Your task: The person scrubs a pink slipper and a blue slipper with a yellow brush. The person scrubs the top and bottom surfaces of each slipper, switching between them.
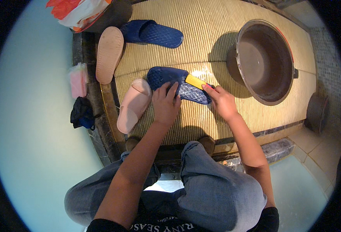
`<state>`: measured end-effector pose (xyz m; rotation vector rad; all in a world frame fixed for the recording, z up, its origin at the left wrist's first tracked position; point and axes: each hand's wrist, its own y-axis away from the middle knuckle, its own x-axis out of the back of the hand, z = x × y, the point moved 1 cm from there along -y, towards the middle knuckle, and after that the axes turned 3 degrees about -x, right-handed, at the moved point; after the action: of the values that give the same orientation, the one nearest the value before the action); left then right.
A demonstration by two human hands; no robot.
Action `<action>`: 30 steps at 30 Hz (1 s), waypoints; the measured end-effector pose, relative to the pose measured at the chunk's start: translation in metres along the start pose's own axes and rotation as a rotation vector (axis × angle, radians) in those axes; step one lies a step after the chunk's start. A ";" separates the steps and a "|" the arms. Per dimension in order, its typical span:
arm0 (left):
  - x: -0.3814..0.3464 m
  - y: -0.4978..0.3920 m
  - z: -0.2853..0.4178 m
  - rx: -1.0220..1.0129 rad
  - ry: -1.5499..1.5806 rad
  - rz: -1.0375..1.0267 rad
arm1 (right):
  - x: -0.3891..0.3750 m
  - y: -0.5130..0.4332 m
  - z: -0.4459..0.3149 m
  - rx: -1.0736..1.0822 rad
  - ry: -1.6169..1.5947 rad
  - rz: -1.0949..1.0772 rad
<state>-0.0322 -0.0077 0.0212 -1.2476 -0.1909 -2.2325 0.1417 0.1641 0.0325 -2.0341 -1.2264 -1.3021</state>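
Note:
A dark blue slipper (167,76) with a diamond-textured sole lies on the ribbed floor before me. My left hand (167,103) rests on its strap, fingers spread, holding it down. My right hand (223,101) grips a yellow and red brush (196,82), which lies over the slipper's wet-looking footbed; its bristles are hidden. Left of the slipper is a pink slipper (134,105), upper side up. Another pink slipper (110,55) shows its sole near the ledge. A second blue slipper (161,34) lies farther off, beside that pink sole.
A large brown bucket (264,62) stands at right on the floor. On the left ledge are a pink packet (78,80) and a dark cloth bundle (83,113). A container with plastic bags (80,13) is at top left. Stone edging (277,150) runs nearby.

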 end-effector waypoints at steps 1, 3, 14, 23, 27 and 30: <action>0.002 0.000 0.001 0.000 -0.015 0.002 | -0.002 0.006 0.005 -0.001 -0.020 -0.006; 0.004 0.000 0.003 0.001 -0.045 0.004 | -0.004 0.025 0.013 -0.024 -0.048 0.012; 0.002 0.003 -0.002 0.018 0.005 -0.014 | 0.011 0.074 0.012 -0.025 0.007 -0.048; 0.003 0.001 -0.009 -0.028 -0.008 -0.023 | -0.026 0.037 -0.030 0.023 -0.068 -0.080; 0.005 0.003 -0.007 0.007 0.008 -0.064 | -0.008 0.067 -0.003 -0.017 -0.104 -0.027; 0.002 0.005 -0.006 -0.010 -0.015 -0.036 | 0.007 0.088 0.019 -0.084 -0.029 -0.041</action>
<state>-0.0346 -0.0146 0.0189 -1.2762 -0.2097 -2.2574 0.2276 0.1360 0.0388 -2.1034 -1.2519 -1.3687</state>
